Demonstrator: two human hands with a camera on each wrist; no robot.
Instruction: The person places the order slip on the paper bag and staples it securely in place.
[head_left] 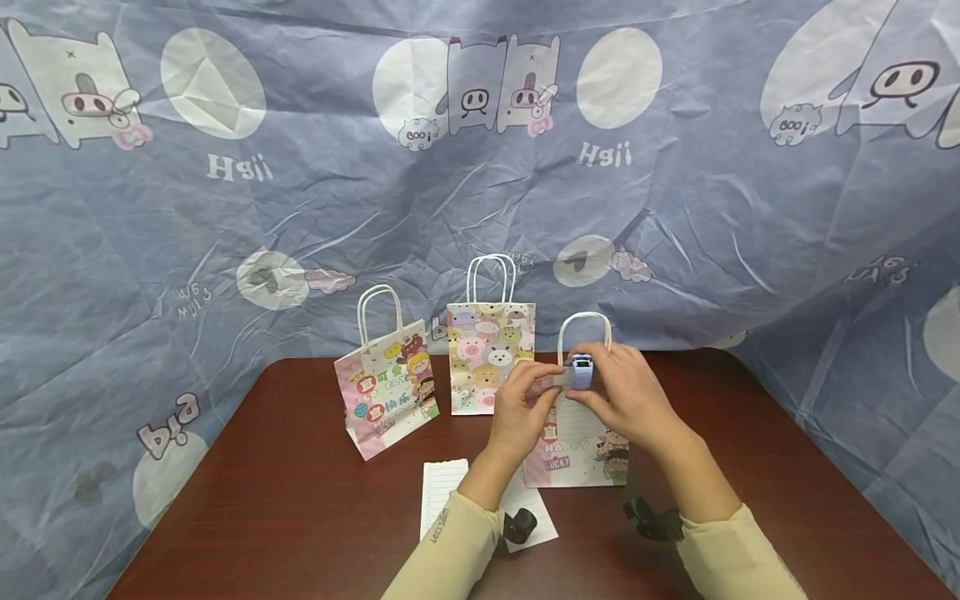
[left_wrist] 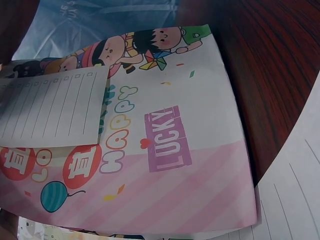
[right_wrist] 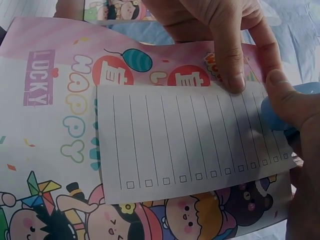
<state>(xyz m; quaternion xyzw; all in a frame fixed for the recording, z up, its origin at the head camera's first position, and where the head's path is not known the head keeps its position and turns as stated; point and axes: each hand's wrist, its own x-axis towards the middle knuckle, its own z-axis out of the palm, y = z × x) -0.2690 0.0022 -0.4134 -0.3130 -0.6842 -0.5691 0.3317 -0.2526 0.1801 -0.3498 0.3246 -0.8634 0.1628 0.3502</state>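
Note:
A small blue stapler (head_left: 581, 372) is in my right hand (head_left: 628, 393), gripped between thumb and fingers at the top edge of the right-hand paper bag (head_left: 540, 471). A lined paper slip (right_wrist: 190, 140) with small check boxes lies against the bag's printed front. Its upper end reaches the stapler. Just left of the stapler, my left hand (head_left: 519, 412) pinches the slip and the bag's top edge, thumb on the slip. In the right wrist view the stapler is partly hidden by the right thumb. The bag stands upright, its white handle (head_left: 585, 315) raised.
Two more printed bags stand behind: an animal-print bag (head_left: 491, 358) and a tilted pink-and-white bag (head_left: 390, 392) to the left. Lined paper sheets (head_left: 442, 487) lie on the dark wooden table (head_left: 285, 500), partly under the left forearm. A blue patterned cloth (head_left: 315, 183) hangs behind.

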